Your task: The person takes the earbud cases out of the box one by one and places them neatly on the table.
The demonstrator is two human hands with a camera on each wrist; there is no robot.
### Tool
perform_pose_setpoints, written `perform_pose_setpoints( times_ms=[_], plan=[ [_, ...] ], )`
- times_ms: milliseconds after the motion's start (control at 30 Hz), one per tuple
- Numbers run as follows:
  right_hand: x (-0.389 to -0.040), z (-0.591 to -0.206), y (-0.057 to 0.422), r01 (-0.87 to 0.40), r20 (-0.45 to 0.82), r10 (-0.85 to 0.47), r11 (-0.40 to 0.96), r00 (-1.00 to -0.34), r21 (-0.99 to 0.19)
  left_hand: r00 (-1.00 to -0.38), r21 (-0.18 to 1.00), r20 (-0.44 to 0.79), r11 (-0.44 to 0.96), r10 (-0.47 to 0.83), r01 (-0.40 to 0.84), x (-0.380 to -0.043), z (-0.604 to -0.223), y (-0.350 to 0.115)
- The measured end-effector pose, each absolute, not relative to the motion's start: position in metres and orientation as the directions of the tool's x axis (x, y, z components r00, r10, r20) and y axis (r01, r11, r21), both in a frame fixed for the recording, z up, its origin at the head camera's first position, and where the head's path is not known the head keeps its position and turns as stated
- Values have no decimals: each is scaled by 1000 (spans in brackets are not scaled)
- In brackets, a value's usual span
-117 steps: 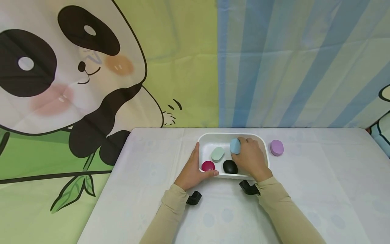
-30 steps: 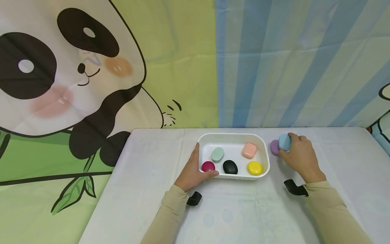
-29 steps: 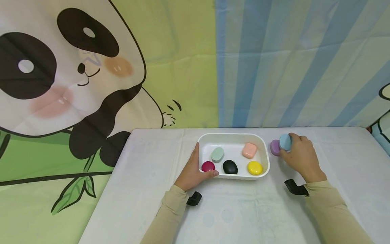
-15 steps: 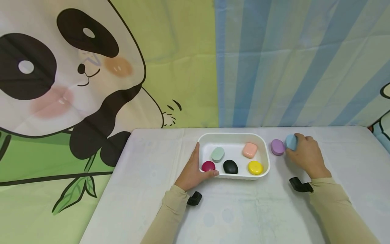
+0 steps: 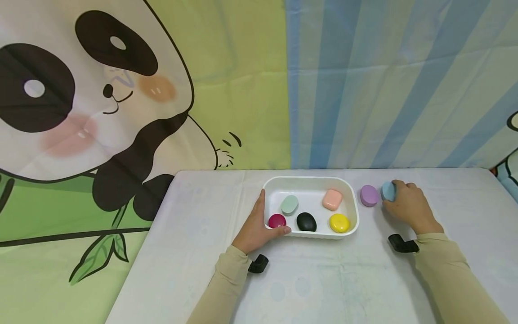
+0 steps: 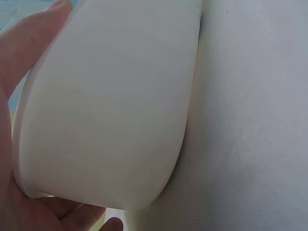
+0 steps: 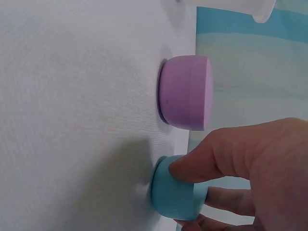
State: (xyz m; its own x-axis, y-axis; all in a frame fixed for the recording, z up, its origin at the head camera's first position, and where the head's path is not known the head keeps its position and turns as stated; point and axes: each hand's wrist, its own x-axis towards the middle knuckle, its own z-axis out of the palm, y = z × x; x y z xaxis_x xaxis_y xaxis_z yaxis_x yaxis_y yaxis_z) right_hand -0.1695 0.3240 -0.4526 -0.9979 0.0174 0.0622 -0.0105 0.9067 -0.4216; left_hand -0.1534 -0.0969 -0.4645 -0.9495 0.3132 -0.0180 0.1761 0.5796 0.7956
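while cloth (image 5: pixel 307 279) bears tray (image 5: pixel 309 193), panda backdrop (image 5: pixel 174 103) stands behind

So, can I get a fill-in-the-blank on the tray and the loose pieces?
1. The light blue piece is pinched by the ____ grip.
2. Inside the white tray lie ____ pieces.
3. The purple piece stands between the light blue piece and the ____.
4. In the head view, the left grip holds the tray at its ____ end.

Missing words: right; five; tray; left.
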Motion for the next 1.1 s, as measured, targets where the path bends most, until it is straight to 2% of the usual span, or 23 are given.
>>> perform_pose_setpoints(
  times_ms=[433,1100],
  plan=[
    [-166,-441,325,47,-60,25,914,-998,-404,-947,801,-14,571,321,182,-153,-466,-97],
    [-153,-405,274,-26,134,43,881,-990,-472,-949,799,-24,576,315,171,-154,-467,-98]
  ],
)
